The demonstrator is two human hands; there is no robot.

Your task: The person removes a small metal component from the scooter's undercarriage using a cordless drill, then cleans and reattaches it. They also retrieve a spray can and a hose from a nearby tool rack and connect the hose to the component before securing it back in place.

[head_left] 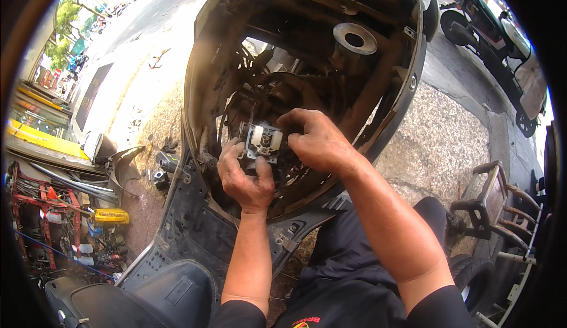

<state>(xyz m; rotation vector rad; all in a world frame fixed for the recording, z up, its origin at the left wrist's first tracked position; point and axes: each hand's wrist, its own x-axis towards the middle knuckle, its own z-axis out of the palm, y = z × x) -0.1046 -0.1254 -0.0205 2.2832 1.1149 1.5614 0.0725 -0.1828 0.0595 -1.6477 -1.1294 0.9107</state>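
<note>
My left hand point(245, 177) is wrapped around a small metal carburetor point(256, 146), thumb at its lower edge and fingers along its left side. Its underside faces up, uncovered, and a white float point(274, 141) shows inside. Just right of it, my right hand point(316, 142) is closed, with thumb and index finger bent together beside the carburetor. Whatever those fingertips may hold is hidden or too small to make out. Both hands are over the opened body of a scooter point(198, 62), above dark hoses and engine parts.
A round metal ring point(367, 44) sits inside the scooter body. To the left, a red rack point(47, 222) holds tools and parts near a yellow object point(111, 216). At right stand a wooden chair point(487, 192), a tyre point(472, 278) and another parked scooter point(490, 27).
</note>
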